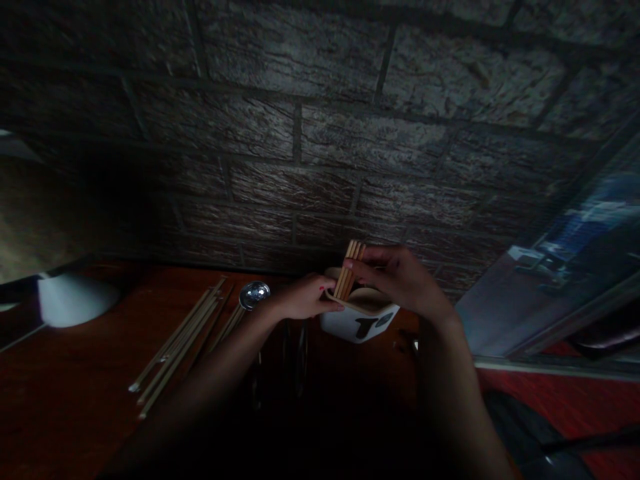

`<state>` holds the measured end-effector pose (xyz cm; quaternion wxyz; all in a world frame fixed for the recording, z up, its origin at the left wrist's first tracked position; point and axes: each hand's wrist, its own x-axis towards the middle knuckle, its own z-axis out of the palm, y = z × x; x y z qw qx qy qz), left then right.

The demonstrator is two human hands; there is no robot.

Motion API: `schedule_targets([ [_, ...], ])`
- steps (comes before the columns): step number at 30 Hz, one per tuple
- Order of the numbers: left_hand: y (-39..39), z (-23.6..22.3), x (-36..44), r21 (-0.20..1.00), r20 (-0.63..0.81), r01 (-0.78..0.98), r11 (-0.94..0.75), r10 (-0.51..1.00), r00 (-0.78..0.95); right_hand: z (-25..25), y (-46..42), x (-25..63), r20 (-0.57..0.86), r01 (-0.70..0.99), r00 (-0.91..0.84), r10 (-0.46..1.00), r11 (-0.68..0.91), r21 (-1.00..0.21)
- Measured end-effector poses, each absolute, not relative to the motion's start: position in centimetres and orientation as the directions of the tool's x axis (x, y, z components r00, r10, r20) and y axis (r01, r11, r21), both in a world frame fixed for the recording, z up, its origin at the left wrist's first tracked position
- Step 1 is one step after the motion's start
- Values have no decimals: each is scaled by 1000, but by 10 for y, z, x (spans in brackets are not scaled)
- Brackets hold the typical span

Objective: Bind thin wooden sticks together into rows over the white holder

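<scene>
A bundle of several light wooden chopsticks [351,272] stands a little tilted in a white container [357,325] with dark lettering on its front. My right hand [393,275] is closed on the upper part of the bundle, thumb and fingers pinching it. With my left hand [310,298] I grip the container's left rim, fingers bent over the edge beside the sticks' lower ends. The container has compartments, and the lower ends of the sticks are hidden inside. Left of my left hand lies a shiny metal ladle or strainer head [255,294].
Long pale sticks [183,340] lie on the brown wooden table [60,387] at left, partly behind my left forearm. A white tapered object [75,300] stands farther left. A stone-block wall [320,133] rises right behind the container. Metal utensils [300,360] lie in shadow below my left hand.
</scene>
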<state>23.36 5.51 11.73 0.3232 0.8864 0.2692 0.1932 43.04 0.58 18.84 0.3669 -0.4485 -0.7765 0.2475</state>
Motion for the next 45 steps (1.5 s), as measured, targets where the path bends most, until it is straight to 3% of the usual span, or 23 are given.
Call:
schedule_targets([
  [7, 55, 117, 234, 667, 165, 369, -647, 611, 774, 191, 5, 429, 341, 525, -322, 883, 466, -712],
  [15, 53, 119, 234, 633, 266, 302, -713, 567, 780, 183, 9, 424, 367, 457, -337, 867, 491, -742],
  [22, 55, 116, 233, 665, 190, 352, -659, 604, 774, 180, 11, 426, 356, 447, -336, 872, 481, -754],
  [27, 55, 117, 234, 635, 238, 329, -699, 583, 777, 181, 11, 426, 360, 493, -338, 870, 489, -719],
  [33, 53, 119, 233, 695, 168, 355, -625, 622, 765, 180, 12, 428, 367, 518, -343, 865, 500, -694],
  [45, 51, 127, 231, 714, 276, 261, -650, 603, 748, 179, 11, 429, 419, 477, -336, 844, 536, -697],
])
